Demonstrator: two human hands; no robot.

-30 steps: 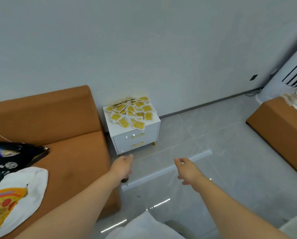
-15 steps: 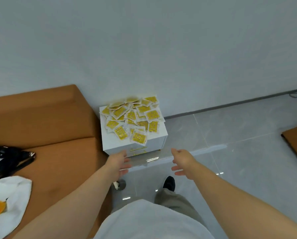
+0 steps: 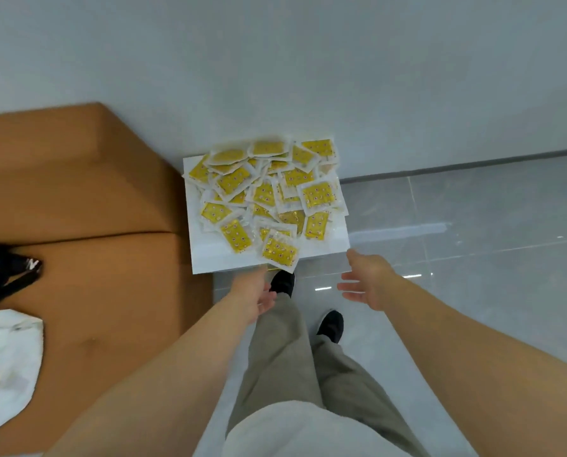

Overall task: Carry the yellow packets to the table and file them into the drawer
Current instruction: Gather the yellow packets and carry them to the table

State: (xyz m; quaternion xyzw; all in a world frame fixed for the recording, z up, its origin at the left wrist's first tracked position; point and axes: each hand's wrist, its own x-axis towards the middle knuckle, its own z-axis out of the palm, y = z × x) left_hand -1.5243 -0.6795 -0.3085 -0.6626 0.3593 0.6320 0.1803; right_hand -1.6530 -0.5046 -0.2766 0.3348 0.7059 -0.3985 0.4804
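1. The yellow packets [image 3: 265,199] are flat, roughly square sachets with yellow printed faces and pale, crinkled sealed borders. They lie in a loose, overlapping heap that covers most of the surface [image 3: 209,258].
2. One front packet [image 3: 279,252] juts slightly over the near edge of the surface.
3. The surface is the smooth, white, rectangular top of a small cabinet. It is set against the plain wall [image 3: 308,61], directly beside the sofa [image 3: 94,199].
4. The left hand [image 3: 254,296] reaches toward the near edge, just below the front packet. Its fingers are extended and blurred at the tips, and it holds nothing.
5. The right hand [image 3: 368,282] is spread, with straight fingers and the palm turned inward. It is near the front right corner of the surface and holds nothing. Whether it touches the corner cannot be told.
6. The sofa is blocky, with smooth orange-brown upholstery. A black bag [image 3: 2,275] and a white cloth [image 3: 8,351] with an orange print lie on it.
7. The floor [image 3: 473,225] is glossy grey tile that reflects streaks of light. On it stand two black shoes [image 3: 283,282] below beige trousers [image 3: 285,357].
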